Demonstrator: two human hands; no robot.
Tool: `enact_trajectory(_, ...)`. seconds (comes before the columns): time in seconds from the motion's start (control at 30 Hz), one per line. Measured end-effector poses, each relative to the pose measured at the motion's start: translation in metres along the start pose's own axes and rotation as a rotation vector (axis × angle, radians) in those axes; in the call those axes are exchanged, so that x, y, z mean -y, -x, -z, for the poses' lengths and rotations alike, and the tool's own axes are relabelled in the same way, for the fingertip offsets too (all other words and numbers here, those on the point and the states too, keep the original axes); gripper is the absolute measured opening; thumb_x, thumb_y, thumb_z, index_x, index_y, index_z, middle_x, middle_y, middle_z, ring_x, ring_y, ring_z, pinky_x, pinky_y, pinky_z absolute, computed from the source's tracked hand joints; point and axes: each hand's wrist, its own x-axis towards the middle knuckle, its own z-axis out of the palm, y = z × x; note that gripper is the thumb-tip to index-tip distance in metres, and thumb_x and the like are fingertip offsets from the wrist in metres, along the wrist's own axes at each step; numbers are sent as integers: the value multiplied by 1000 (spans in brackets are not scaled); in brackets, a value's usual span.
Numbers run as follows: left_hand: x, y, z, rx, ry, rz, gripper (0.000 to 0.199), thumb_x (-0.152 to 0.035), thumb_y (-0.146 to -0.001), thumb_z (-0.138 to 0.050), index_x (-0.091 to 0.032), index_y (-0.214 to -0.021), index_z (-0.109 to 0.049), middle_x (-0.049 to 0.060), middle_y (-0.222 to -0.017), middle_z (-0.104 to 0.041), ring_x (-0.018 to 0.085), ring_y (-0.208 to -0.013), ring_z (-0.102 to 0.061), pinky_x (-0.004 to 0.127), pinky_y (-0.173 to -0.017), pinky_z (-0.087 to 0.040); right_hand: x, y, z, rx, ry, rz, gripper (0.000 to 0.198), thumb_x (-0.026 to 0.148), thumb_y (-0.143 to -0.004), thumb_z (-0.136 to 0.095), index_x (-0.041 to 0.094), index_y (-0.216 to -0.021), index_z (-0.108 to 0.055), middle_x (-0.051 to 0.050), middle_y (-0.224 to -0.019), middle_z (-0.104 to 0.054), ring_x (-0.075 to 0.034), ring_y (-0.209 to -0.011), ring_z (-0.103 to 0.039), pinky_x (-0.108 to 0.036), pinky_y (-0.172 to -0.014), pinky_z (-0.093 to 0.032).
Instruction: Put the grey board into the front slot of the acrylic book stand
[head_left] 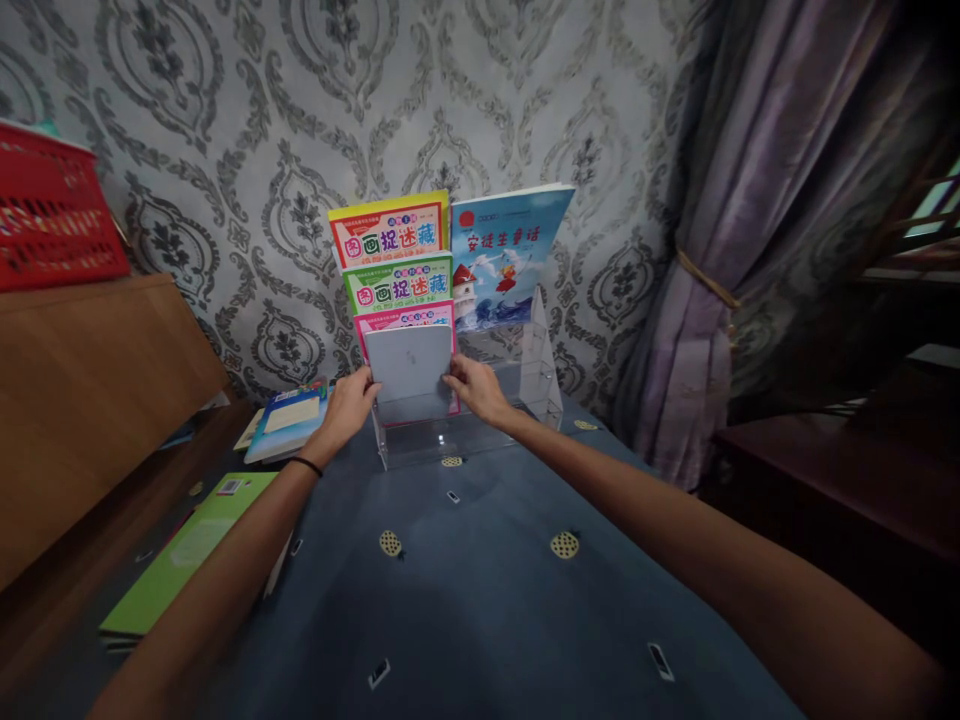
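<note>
At the front of one clear rack [420,438], one pale book [411,360] is pinched at its sides, thumbs closed against fingers, by left hand [347,408] and right hand [481,388], and is best held level. Behind it three picture books [397,288] are counted (a fourth, yellow-edged, cannot be ruled out), with one blue book [517,270] alongside.

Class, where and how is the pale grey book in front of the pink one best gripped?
Probably take the grey book by its side edges, one hand from each side, as the left hand and right hand hold it. It is flat and standing, broad face towards us, with the pink book close behind.
</note>
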Motion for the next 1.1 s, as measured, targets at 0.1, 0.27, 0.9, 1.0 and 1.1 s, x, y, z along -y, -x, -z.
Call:
enact_trajectory(0.1,1,0,-1,11,-42,44,12,-25,-95,-55,-17,-92,-64,10,-95,-74,23,-90,-66,29,-77,-44,4,1,-1,4,28,-9,6,21,-86,-60,21,-92,-60,-1,-80,-68,-18,-72,-58,-27,-64,-33)
enact_trajectory(0.27,1,3,-2,43,-115,110,17,-29,-97,-54,-17,-93,-65,11,-95,-74,24,-91,-67,30,-76,-44,9,1,-2,-2,53,-24,10,22,-87,-60,22,-97,-59,-2,-83,-71,-20,-75,-60,-28,-64,-33)
enact_trajectory(0.9,-10,3,2,139,-236,154,27,-33,-101,-46,-17,-105,-68,13,-107,-74,25,-102,-68,30,-79,-44,8,0,-3,-14,62,-59,8,21,-86,-61,24,-93,-58,-1,-84,-73,-20,-77,-65,-27,-63,-37)
enact_trajectory(1.0,-10,5,2,141,-237,150,27,-34,-102,-46,-18,-104,-67,12,-106,-75,24,-101,-68,29,-77,-43,8,2,-3,-14,66,-65,7,20,-86,-62,24,-91,-59,-2,-85,-73,-20,-78,-66,-27,-63,-36)
enact_trajectory(1.1,-10,6,2,140,-238,152,25,-33,-101,-46,-19,-104,-67,11,-104,-75,24,-100,-68,29,-75,-42,8,5,-3,-17,63,-67,6,19,-86,-62,24,-87,-59,-2,-85,-73,-21,-79,-66,-27,-62,-36)
